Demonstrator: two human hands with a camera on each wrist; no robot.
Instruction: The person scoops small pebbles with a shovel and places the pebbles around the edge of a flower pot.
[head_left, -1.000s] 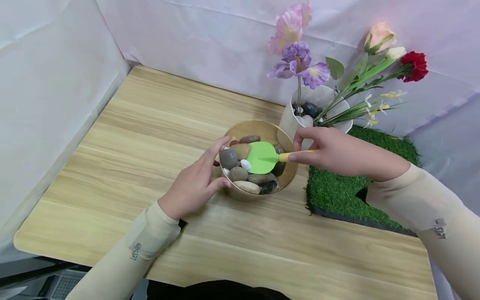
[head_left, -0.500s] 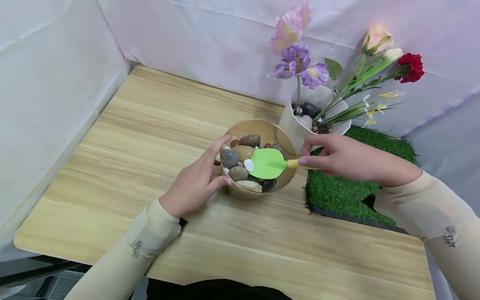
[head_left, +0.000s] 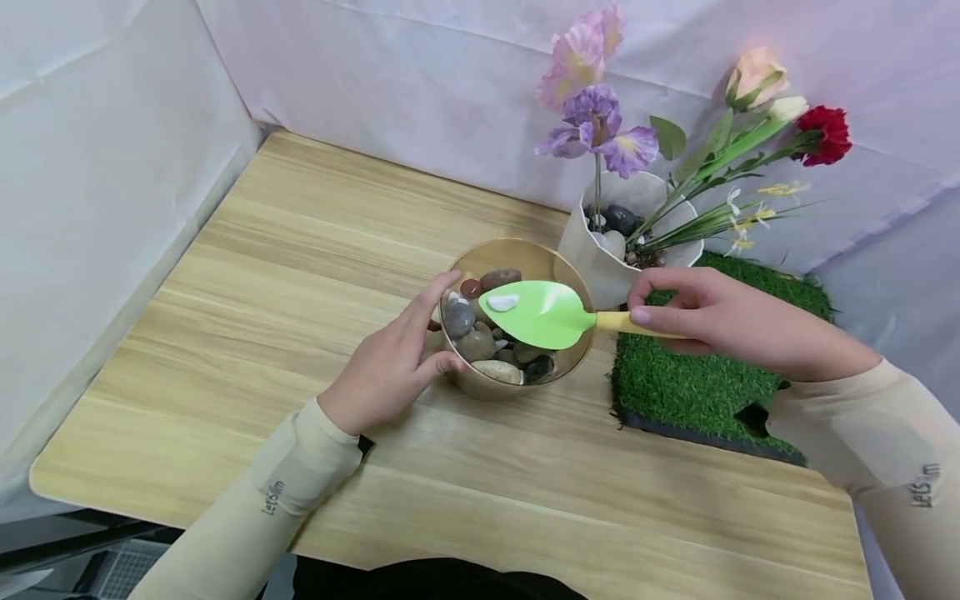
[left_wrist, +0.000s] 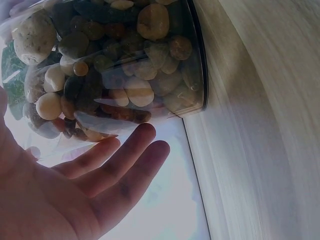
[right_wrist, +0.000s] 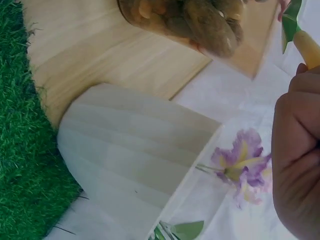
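A clear amber-tinted bowl full of mixed pebbles stands on the wooden table. My left hand rests against its left side, thumb near the front and the fingers spread fairly straight along the wall. My right hand pinches the yellow handle of a small green trowel between thumb and fingers. The blade is over the bowl, its tip pointing left, with one white pebble lying on it near the tip. Part of the stones in the bowl is hidden beneath the blade.
A white ribbed flower pot with stones inside stands just behind the bowl. Tall artificial flowers, including a purple iris and a red carnation, rise from it. An artificial grass mat lies on the right; white cloth hangs behind.
My right hand has moved to the right with the trowel, which has come up from among the stones. The white pebble beside the blade is now on it. My left hand stays put.
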